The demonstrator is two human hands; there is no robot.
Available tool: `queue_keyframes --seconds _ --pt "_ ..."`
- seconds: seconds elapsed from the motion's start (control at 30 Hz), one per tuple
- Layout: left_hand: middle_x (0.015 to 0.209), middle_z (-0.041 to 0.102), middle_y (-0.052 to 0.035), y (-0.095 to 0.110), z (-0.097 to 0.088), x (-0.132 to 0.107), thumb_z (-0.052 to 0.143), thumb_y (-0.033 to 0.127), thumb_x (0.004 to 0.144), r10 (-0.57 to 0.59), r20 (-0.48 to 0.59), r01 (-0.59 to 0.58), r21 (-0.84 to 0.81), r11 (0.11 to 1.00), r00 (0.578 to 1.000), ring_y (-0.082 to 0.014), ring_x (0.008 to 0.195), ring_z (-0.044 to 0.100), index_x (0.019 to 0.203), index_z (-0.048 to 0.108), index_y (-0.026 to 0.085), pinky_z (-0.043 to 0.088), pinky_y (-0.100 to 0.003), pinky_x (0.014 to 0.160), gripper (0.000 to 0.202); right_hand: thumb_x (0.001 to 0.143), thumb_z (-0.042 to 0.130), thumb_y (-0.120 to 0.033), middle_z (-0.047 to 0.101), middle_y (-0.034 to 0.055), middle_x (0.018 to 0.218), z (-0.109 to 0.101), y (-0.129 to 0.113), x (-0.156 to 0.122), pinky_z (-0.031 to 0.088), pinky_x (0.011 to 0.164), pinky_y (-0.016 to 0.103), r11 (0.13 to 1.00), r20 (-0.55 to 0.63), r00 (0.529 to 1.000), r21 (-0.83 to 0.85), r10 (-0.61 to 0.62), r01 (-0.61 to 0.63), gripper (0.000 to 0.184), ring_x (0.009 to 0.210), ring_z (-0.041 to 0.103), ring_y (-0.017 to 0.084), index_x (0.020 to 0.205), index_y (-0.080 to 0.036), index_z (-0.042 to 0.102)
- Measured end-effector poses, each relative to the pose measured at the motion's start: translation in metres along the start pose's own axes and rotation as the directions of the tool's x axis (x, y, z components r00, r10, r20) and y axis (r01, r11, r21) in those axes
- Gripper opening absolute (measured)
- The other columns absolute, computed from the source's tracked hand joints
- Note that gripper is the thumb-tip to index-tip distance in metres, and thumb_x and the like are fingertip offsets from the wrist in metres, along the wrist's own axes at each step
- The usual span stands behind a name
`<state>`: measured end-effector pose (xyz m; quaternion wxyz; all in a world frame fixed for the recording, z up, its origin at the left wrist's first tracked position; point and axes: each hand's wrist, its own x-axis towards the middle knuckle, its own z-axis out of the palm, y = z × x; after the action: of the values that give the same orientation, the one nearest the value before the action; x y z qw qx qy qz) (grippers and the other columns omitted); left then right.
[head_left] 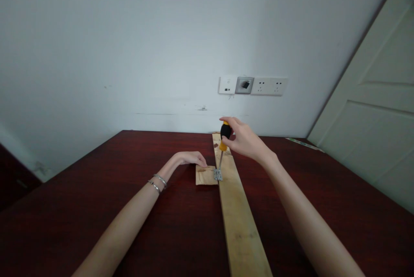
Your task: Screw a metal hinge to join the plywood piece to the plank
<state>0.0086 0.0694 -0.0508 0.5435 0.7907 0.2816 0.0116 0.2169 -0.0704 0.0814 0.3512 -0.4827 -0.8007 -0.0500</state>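
A long pale wooden plank (241,221) lies lengthwise on a dark red table (97,208). A small wooden block (203,176) sits against its left edge, with a small metal hinge (217,175) across the joint. My right hand (243,140) is closed round the black and yellow handle of a screwdriver (224,137), held nearly upright with its tip on the hinge. My left hand (190,158), wearing two silver bangles at the wrist, rests palm down with its fingers stretched onto the far edge of the small block.
A white wall stands just behind the table, with a row of sockets and a switch (252,85). A white door (375,113) is at the right. A thin strip (304,143) lies at the table's far right edge.
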Motion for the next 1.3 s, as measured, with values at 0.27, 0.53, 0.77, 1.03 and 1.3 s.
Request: queue_keyframes --seconds 0.27,0.53,0.77,1.03,1.3 --pt "0.063 0.063 0.0005 0.008 0.000 0.001 0.066 0.031 0.066 -0.057 0.009 0.055 0.129 0.990 0.998 -0.0093 0.057 0.050 0.072 0.070 0.015 0.037 -0.021 0.056 0.018 0.081 0.058 -0.028 0.057 0.0105 0.105 -0.001 0.000 -0.001 0.048 0.075 0.036 0.999 0.003 1.000 -0.044 0.014 -0.014 0.048 0.080 0.059 0.021 0.126 -0.019 0.046" --pt "0.066 0.061 -0.0001 0.013 -0.001 -0.006 0.074 0.043 0.062 -0.134 0.036 0.131 0.076 0.988 0.990 -0.0085 0.052 0.052 0.080 0.068 0.015 0.043 -0.021 0.048 0.034 0.084 0.059 -0.030 0.057 0.0084 0.103 0.001 0.003 0.000 0.049 0.074 0.035 1.000 -0.013 1.000 0.009 -0.003 0.003 0.043 0.073 0.058 0.018 0.125 -0.022 0.048" --pt "0.068 0.067 -0.0023 0.015 -0.009 -0.019 0.083 0.036 0.055 -0.191 0.059 0.195 -0.076 0.978 0.980 -0.0122 0.054 0.060 0.086 0.069 0.013 0.054 -0.029 0.059 0.042 0.084 0.055 -0.027 0.057 0.0093 0.104 0.000 0.003 0.000 0.049 0.075 0.035 1.000 0.004 1.000 0.025 -0.001 0.001 0.044 0.069 0.056 0.016 0.127 -0.019 0.047" --pt "0.061 0.065 -0.0013 0.015 -0.013 -0.020 0.082 0.036 0.057 -0.209 0.059 0.212 -0.054 0.976 0.976 -0.0122 0.052 0.060 0.081 0.070 0.012 0.055 -0.029 0.060 0.036 0.085 0.053 -0.032 0.052 0.0106 0.111 -0.001 0.001 -0.003 0.050 0.074 0.037 0.994 0.004 1.000 -0.108 0.005 -0.004 0.044 0.077 0.058 0.020 0.127 -0.021 0.047" --pt "0.061 0.064 -0.0012 0.011 -0.014 -0.019 0.079 0.036 0.060 -0.196 0.084 0.199 -0.024 0.980 0.977 -0.0119 0.052 0.060 0.081 0.069 0.012 0.054 -0.028 0.058 0.033 0.084 0.054 -0.026 0.053 0.0105 0.110 0.001 0.001 -0.002 0.051 0.077 0.037 0.996 -0.026 1.000 -0.088 -0.005 0.003 0.046 0.081 0.060 0.020 0.128 -0.019 0.045"
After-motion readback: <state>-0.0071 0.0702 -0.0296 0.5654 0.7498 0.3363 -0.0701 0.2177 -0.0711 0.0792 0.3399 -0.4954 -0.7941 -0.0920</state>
